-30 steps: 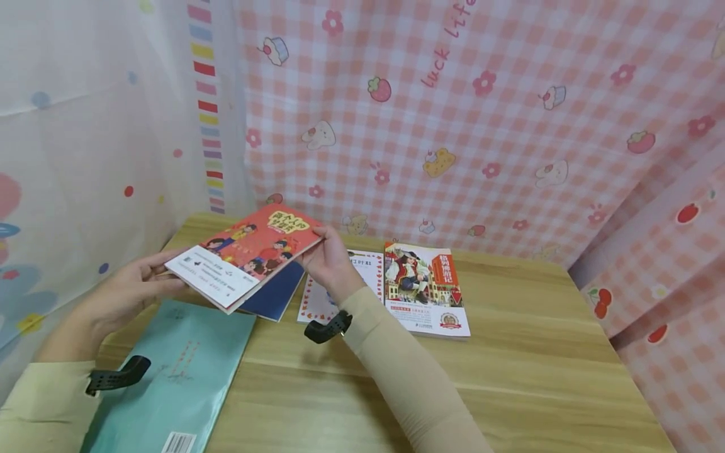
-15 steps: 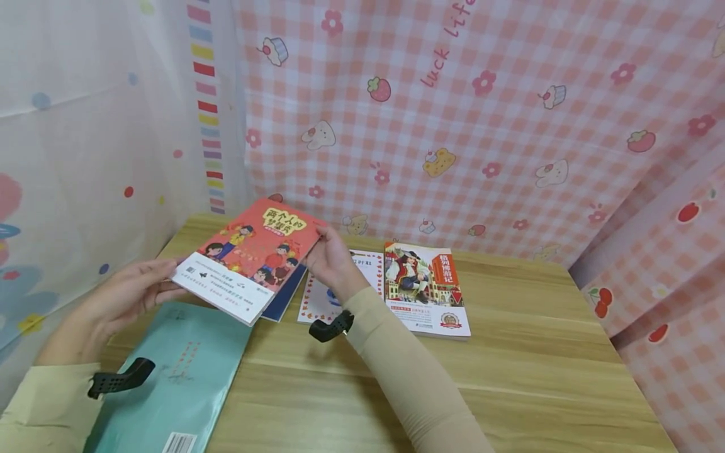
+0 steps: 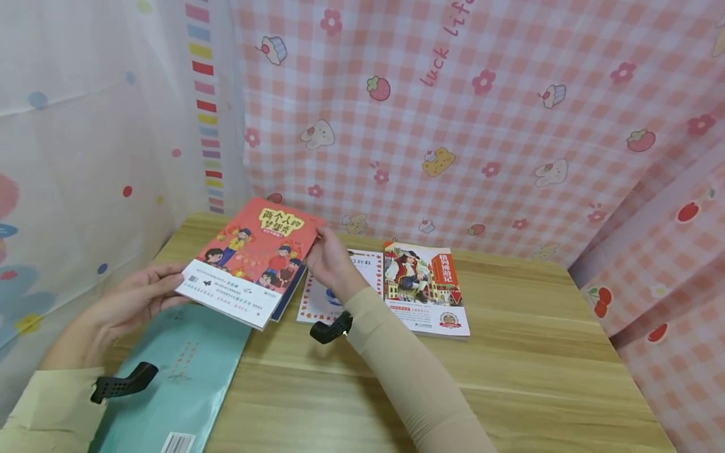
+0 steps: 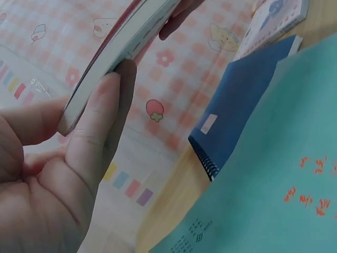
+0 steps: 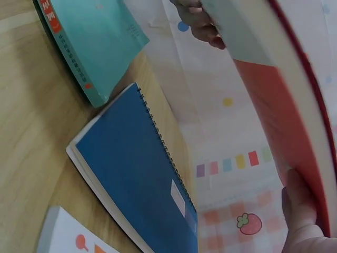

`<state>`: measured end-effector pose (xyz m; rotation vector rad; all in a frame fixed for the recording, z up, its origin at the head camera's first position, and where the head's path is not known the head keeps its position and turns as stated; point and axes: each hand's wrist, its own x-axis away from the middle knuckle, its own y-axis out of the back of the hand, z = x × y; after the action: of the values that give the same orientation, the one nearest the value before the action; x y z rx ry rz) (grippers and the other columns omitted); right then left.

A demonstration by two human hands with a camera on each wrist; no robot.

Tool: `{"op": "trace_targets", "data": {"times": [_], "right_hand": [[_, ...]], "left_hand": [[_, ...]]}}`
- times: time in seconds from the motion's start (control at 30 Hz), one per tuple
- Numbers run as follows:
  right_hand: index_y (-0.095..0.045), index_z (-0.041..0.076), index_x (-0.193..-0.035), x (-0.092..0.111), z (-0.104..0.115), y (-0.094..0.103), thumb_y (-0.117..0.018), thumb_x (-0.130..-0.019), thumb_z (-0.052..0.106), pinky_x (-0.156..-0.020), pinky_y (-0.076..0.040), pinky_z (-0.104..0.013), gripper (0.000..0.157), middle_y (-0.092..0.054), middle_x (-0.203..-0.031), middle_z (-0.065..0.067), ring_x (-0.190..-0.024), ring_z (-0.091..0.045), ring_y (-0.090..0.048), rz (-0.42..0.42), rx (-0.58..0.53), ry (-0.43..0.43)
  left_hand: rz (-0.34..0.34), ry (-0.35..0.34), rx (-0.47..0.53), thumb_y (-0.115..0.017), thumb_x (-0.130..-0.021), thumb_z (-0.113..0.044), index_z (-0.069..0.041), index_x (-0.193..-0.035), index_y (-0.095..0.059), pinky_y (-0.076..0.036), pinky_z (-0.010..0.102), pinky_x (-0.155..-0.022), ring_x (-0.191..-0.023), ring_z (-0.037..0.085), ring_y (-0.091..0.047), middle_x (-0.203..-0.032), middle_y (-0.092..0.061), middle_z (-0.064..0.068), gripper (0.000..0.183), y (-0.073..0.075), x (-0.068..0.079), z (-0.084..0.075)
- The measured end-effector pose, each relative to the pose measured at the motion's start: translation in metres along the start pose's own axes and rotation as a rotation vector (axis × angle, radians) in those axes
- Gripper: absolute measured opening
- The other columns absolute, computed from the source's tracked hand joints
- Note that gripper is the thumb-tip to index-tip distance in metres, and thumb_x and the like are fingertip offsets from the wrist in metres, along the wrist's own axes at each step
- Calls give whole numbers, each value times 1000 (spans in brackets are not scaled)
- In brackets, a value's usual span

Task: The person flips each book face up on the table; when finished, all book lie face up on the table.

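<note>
A red paperback book (image 3: 249, 258) with a white lower band and cartoon children is held up above the table, cover tilted toward the head camera. My left hand (image 3: 138, 299) pinches its near left corner between thumb and fingers, as the left wrist view also shows. At its right edge my right hand (image 3: 331, 261) grips the book, thumb on the near side in the right wrist view. Beneath it lies a blue spiral notebook (image 5: 137, 163), mostly hidden from the head view. Close below my left hand rests a teal book (image 3: 175, 384).
Right of the notebook, a white book with a leaf border (image 3: 314, 302) lies partly behind my right arm. Beside it is a book with a hatted figure (image 3: 427, 286). The wooden table (image 3: 510, 365) meets a pink checked curtain (image 3: 453, 126) at the back.
The red book has turned so that its cover faces the head camera more, its near edge shifting right and slightly toward me. Both hands keep hold of it.
</note>
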<state>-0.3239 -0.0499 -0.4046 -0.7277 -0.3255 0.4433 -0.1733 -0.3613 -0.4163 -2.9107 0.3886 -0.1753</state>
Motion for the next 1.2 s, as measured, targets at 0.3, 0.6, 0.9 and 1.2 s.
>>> {"op": "trace_targets", "data": {"times": [0.3, 0.6, 0.9, 1.2], "right_hand": [[-32, 0, -155, 0, -8, -4, -37, -109, 18, -115, -39, -34, 50, -44, -154, -17, -143, -28, -43, -32, -116, 4], [-38, 23, -155, 8, -11, 0, -36, -111, 25, -106, -45, -56, 45, -54, -145, -14, -133, -36, -53, 129, 100, -7], [-39, 34, -155, 17, -31, -3, -44, -107, 8, -85, -58, -53, 54, -63, -134, -17, -114, -37, -65, 154, 271, -114], [-31, 47, -156, 19, -33, -6, -52, -105, 7, -83, -58, -57, 68, -64, -130, -22, -113, -49, -63, 173, 335, -173]], "left_hand": [[-96, 5, 97, -55, -106, -17, -10, -137, -45, -56, 31, -92, -107, 15, -70, -116, -70, -2, 34, -5, -2, 1], [-142, -12, 218, -57, -104, -13, -23, -119, -64, -57, 33, -88, -103, 18, -72, -112, -71, 0, 19, -7, 2, 4], [-220, -23, 294, -59, -103, -14, -22, -119, -63, -57, 31, -88, -100, 16, -72, -109, -72, 1, 18, -2, 6, 8], [-213, -56, 374, -57, -103, -11, -20, -116, -69, -57, 31, -89, -101, 19, -72, -109, -72, 5, 20, 5, 9, 12]]}}
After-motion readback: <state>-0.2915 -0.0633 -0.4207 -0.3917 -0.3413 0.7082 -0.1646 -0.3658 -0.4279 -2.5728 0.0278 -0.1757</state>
